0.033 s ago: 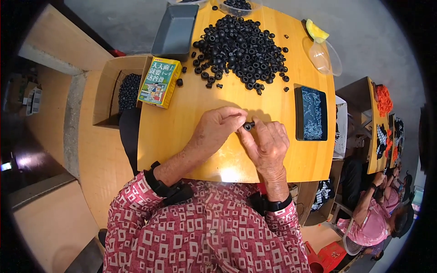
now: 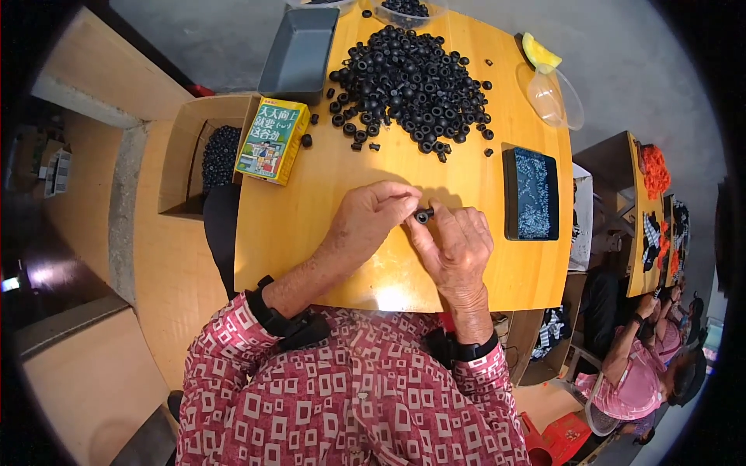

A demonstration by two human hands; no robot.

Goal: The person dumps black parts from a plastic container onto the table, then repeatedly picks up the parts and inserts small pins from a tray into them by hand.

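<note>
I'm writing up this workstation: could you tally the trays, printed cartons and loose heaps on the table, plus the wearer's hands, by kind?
Trays: 2 (grey tray, black tray)
Cartons: 1 (yellow-and-green carton)
Loose heaps: 1 (black parts, too jumbled to count singly)
Hands: 2 (left hand, right hand)
Total: 6

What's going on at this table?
A person is working with small black parts by hand. The right hand holds one black part between thumb and finger, and the left hand is pinched right beside it; whether it grips something tiny is unclear. Beyond the hands lies a big heap of black parts, with a dark tray of tiny pale pieces to the right.
</note>
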